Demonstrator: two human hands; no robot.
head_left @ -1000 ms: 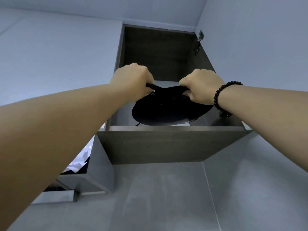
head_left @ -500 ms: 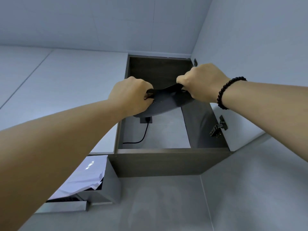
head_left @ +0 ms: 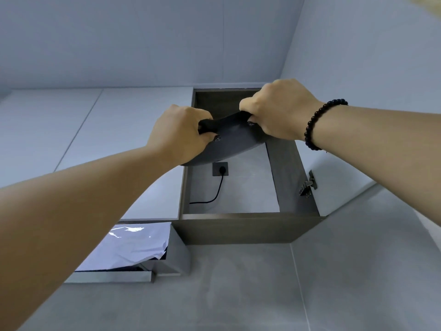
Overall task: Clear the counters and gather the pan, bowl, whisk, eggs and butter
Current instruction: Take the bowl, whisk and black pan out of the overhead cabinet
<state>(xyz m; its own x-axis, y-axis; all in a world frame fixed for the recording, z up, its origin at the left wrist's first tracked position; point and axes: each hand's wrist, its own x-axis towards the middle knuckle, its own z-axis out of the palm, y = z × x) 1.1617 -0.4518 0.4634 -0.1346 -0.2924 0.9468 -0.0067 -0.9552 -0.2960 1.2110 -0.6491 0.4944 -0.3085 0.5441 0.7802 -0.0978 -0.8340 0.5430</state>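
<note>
At the far left, closed white cabinet doors (head_left: 100, 144) run flat along the wall, their seams slanting toward the open cabinet. Below them a range hood (head_left: 152, 263) juts out, its top draped in crinkled white plastic film (head_left: 133, 244); it sits just beside the lower left corner of the open cabinet and under the left forearm.

The left hand (head_left: 177, 133) is curled tight around a black loop handle at the left end of the pan (head_left: 235, 143), fingers wrapped over it. The pan is dark and shallow, seen from below, held up in front of the open cabinet (head_left: 238, 226) at its upper half. Its long axis runs left to right from one handle to the other, with the right end tilted higher than the left and the rounded underside bulging down toward the camera.

Behind and below the pan, a black wall socket (head_left: 220, 168) with a plug sits on the cabinet's grey back panel, and a black cord (head_left: 214, 195) curves down to the left corner. The cabinet's dark front lip lies beneath, with bare room inside between the pan and that lip.

The right hand (head_left: 279, 111) grips the pan's other handle, knuckles up, near the cabinet's right wall. A black bead bracelet (head_left: 317, 123) circles the wrist. Farther right, a metal hinge (head_left: 309, 185) sits on the swung-open door (head_left: 338, 182).
</note>
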